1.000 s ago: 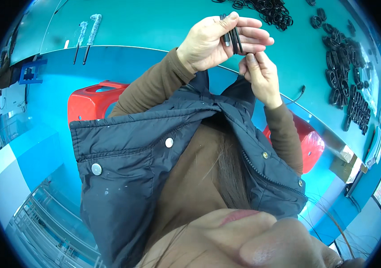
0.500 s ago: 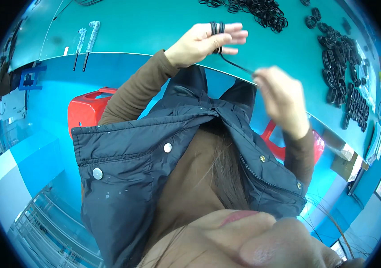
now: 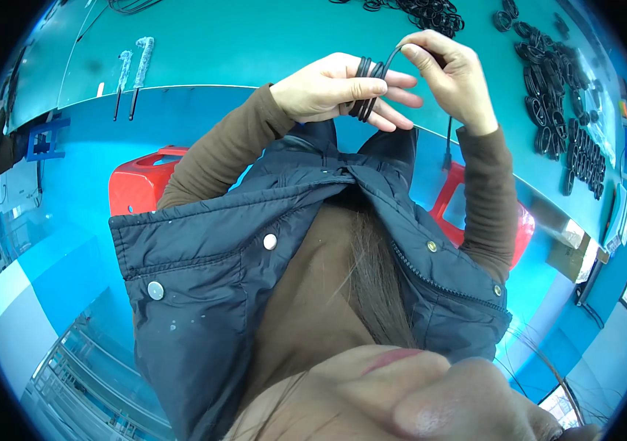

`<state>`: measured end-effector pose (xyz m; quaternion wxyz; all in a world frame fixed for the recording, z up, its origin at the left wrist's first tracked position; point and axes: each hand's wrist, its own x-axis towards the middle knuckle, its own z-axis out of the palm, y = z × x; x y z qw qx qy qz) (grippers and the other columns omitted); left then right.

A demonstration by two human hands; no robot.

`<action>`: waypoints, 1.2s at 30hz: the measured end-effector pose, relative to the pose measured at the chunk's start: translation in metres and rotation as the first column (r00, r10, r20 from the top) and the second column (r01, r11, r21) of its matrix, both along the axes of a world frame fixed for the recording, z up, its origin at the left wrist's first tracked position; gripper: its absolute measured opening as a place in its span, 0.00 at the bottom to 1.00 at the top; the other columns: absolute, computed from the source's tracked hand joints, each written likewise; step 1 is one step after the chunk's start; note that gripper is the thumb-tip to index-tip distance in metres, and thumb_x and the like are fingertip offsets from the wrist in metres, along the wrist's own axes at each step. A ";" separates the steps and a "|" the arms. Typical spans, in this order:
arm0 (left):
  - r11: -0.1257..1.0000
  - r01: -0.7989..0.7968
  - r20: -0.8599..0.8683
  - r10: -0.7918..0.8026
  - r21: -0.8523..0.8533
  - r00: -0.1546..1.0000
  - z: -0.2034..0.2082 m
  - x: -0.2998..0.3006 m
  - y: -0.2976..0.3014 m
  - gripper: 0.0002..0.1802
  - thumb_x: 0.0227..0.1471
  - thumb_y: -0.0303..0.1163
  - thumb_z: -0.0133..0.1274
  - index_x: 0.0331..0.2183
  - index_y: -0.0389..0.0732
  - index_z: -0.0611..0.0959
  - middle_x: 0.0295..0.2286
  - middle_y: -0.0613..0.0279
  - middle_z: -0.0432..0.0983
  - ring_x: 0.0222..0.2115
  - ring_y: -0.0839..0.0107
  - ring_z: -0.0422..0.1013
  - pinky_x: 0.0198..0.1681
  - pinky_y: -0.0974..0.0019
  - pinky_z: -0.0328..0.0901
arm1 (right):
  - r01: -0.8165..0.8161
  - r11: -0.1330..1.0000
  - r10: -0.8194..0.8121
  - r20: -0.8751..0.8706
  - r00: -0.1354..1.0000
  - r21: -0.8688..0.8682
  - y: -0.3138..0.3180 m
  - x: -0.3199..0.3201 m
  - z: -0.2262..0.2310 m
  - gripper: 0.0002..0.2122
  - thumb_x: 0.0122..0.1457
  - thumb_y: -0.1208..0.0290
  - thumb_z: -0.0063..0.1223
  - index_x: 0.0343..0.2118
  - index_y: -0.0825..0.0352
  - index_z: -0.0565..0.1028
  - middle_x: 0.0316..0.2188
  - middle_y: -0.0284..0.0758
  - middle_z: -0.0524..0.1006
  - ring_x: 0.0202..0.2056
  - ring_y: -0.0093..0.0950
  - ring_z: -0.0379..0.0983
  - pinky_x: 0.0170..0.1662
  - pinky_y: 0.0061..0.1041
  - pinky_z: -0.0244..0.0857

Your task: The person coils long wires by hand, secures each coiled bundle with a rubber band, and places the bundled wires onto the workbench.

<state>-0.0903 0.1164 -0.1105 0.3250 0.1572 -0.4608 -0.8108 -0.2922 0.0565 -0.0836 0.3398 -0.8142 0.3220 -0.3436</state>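
Note:
A thin black cable (image 3: 364, 88) is wound in several loops around the fingers of my left hand (image 3: 332, 88). The fingers of that hand point right and are spread a little, with the thumb lying along the loops. My right hand (image 3: 449, 73) pinches the same cable between thumb and fingertips, just above and right of the loops. A short stretch runs between the two hands. From beneath my right hand the cable's loose tail hangs down, a thicker black plug-like end (image 3: 446, 159) at its tip. Both hands are held over the near edge of the green table (image 3: 240, 44).
Coiled black cables (image 3: 545, 103) lie in rows and heaps on the table's right side, and a tangled black pile (image 3: 431, 15) at the far edge. Two black-handled tools with pale wrapped ends (image 3: 143, 65) lie at left. I sit on a red stool (image 3: 133, 184). A cardboard box (image 3: 574, 257) stands lower right.
My right hand has risen from below right of the loops to above them, carrying the cable up. The left hand has shifted slightly right and down. The hanging tail end now shows.

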 end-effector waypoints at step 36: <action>0.923 -0.200 0.113 0.248 -0.328 0.962 -0.010 -0.015 -0.007 0.13 0.60 0.33 0.41 0.38 0.33 0.75 0.25 0.63 0.73 0.33 0.72 0.72 0.40 0.69 0.67 | -0.516 0.471 0.054 0.561 0.826 0.715 0.028 -0.004 -0.012 0.34 0.56 0.56 0.47 0.62 0.65 0.50 0.41 0.37 0.72 0.29 0.21 0.67 0.35 0.20 0.63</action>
